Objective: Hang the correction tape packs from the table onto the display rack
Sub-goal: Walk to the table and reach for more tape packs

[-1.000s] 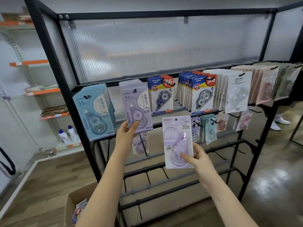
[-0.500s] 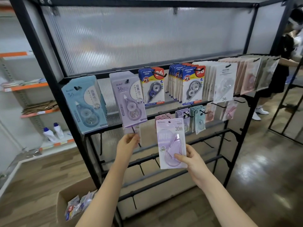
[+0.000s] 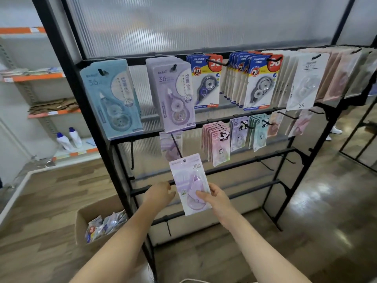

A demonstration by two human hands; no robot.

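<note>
Right hand pinches a lilac correction tape pack by its lower right edge, thumb across the front, long axis upright and leaning slightly left, hang hole uppermost. Left hand sits just left of it with curled fingers, its hold unclear. Straight above hangs a matching pack on a hook of the display rack; a cardboard box of packs stands lower left.

Held pack lilac – rack black – shelves orange-edged.
</note>
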